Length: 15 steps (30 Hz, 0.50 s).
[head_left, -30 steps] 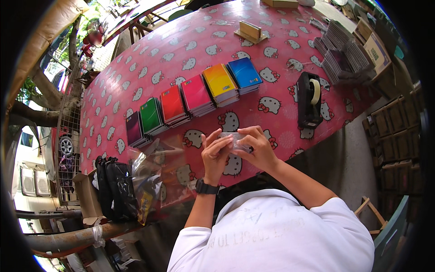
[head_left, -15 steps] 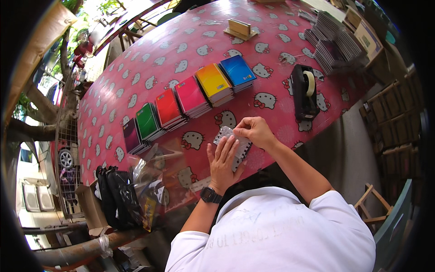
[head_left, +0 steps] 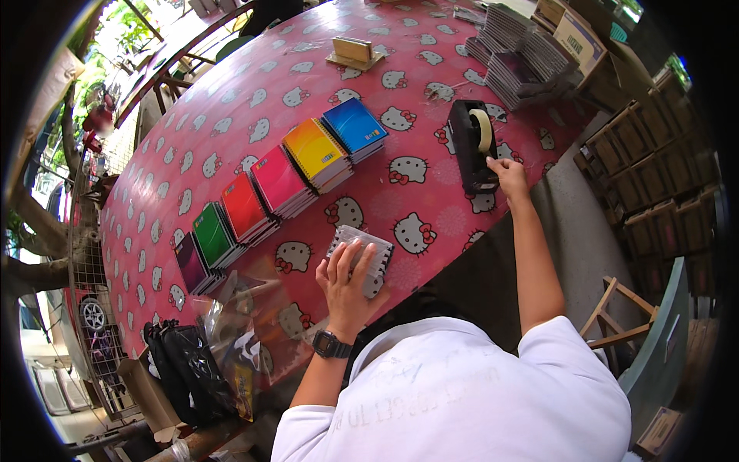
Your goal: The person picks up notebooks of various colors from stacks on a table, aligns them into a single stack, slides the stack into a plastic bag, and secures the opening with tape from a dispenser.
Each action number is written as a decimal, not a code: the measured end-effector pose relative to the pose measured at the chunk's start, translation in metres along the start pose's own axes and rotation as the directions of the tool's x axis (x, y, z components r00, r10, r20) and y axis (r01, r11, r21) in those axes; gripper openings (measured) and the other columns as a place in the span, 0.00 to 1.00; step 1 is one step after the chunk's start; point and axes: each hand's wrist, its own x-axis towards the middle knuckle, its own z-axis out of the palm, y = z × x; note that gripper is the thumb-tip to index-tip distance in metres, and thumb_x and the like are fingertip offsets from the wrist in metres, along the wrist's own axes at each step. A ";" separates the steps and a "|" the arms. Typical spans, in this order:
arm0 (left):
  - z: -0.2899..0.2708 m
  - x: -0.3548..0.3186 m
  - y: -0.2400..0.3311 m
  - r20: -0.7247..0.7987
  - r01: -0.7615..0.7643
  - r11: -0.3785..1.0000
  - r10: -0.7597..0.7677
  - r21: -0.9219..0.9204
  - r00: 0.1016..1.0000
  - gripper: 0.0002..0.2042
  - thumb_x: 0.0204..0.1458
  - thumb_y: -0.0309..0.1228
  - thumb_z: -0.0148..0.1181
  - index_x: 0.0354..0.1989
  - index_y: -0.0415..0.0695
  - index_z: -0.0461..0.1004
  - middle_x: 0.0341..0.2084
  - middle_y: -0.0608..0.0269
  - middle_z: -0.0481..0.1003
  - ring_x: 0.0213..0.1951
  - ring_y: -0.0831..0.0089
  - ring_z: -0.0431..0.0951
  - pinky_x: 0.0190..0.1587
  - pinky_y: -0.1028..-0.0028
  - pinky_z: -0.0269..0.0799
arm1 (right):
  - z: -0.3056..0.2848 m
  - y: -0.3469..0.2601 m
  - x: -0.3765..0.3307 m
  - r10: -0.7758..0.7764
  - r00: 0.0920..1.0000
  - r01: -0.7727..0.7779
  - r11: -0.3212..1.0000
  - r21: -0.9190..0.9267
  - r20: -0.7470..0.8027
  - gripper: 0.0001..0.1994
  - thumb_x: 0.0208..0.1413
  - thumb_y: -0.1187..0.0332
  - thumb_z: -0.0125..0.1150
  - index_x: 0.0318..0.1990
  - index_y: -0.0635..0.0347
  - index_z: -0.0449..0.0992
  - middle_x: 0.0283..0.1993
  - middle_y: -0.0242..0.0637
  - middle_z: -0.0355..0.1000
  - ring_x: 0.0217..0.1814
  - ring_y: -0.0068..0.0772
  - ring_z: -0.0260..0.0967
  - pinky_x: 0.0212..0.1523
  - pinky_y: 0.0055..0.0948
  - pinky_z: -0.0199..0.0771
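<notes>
A small packet of spiral notebooks [head_left: 379, 260] in clear plastic lies near the table's front edge, its black coil bindings showing through. My left hand [head_left: 350, 283], a black watch on its wrist, lies over the packet's left part, fingers on top and thumb at the near side. To the right, my right hand [head_left: 511, 177] is at the black tape dispenser [head_left: 465, 146], its thumb and forefinger brought together by the pale tape roll [head_left: 483, 129]. Any strip between those fingertips is too fine to see.
Stacks of spiral notebooks [head_left: 283, 175] in several colours form a slanting row. A wooden block on a base [head_left: 354, 52] stands farther back. Grey notebook piles [head_left: 516, 58] and cardboard boxes [head_left: 579, 38] fill the far right. Clear plastic bags [head_left: 239, 323] lie at front left.
My right hand has left the wrapped packet and moved right to the tape dispenser. My left hand stays on the packet, fingers slightly more bent. The whole view has shifted.
</notes>
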 end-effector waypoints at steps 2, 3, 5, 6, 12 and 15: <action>-0.001 -0.003 -0.004 -0.005 0.017 1.000 -0.017 0.017 1.000 0.36 0.32 0.39 0.68 0.58 0.58 0.66 0.58 0.68 0.61 0.62 0.68 0.56 0.61 0.58 0.43 | 0.004 -0.004 -0.018 -0.466 0.872 0.438 0.880 -0.186 -0.151 0.10 0.51 0.62 0.63 0.30 0.60 0.78 0.31 0.36 0.75 0.37 0.36 0.68 0.44 0.33 0.65; -0.002 -0.004 -0.006 -0.009 0.016 0.999 -0.015 0.038 1.000 0.35 0.32 0.39 0.67 0.57 0.56 0.66 0.58 0.66 0.61 0.62 0.66 0.56 0.61 0.58 0.44 | 0.006 -0.008 -0.033 -0.669 0.720 0.611 0.736 -0.290 -0.182 0.08 0.52 0.64 0.63 0.31 0.60 0.78 0.32 0.35 0.75 0.35 0.35 0.69 0.42 0.34 0.66; -0.004 -0.007 -0.007 -0.007 0.014 0.998 -0.014 0.055 1.000 0.35 0.33 0.39 0.66 0.57 0.55 0.67 0.57 0.64 0.62 0.61 0.64 0.57 0.61 0.58 0.45 | 0.008 -0.007 -0.069 -0.549 0.804 0.515 0.835 -0.194 -0.230 0.05 0.51 0.68 0.62 0.31 0.59 0.77 0.30 0.30 0.73 0.25 0.25 0.65 0.27 0.28 0.64; -0.004 -0.007 -0.006 -0.007 0.014 0.998 -0.013 0.054 1.000 0.35 0.33 0.39 0.67 0.57 0.55 0.67 0.57 0.64 0.62 0.61 0.64 0.57 0.61 0.58 0.45 | 0.009 0.014 -0.073 -0.323 0.927 0.333 0.943 0.019 -0.192 0.05 0.51 0.68 0.63 0.31 0.59 0.77 0.30 0.29 0.72 0.24 0.22 0.64 0.24 0.26 0.62; -0.004 -0.003 -0.003 0.026 0.031 1.000 -0.031 0.006 0.999 0.35 0.33 0.40 0.68 0.57 0.58 0.67 0.60 0.63 0.60 0.63 0.63 0.55 0.64 0.55 0.38 | 0.052 0.004 -0.088 0.137 0.687 -0.569 0.713 0.410 0.714 0.06 0.55 0.67 0.59 0.34 0.58 0.74 0.23 0.24 0.65 0.22 0.15 0.58 0.21 0.18 0.57; -0.011 -0.003 -0.002 0.074 0.071 0.997 -0.073 0.024 0.995 0.36 0.33 0.40 0.68 0.58 0.59 0.66 0.64 0.59 0.55 0.65 0.60 0.52 0.65 0.52 0.35 | 0.086 -0.088 -0.124 -0.296 0.371 -0.088 0.933 0.350 0.880 0.09 0.56 0.64 0.58 0.31 0.60 0.74 0.23 0.24 0.65 0.22 0.15 0.57 0.22 0.18 0.59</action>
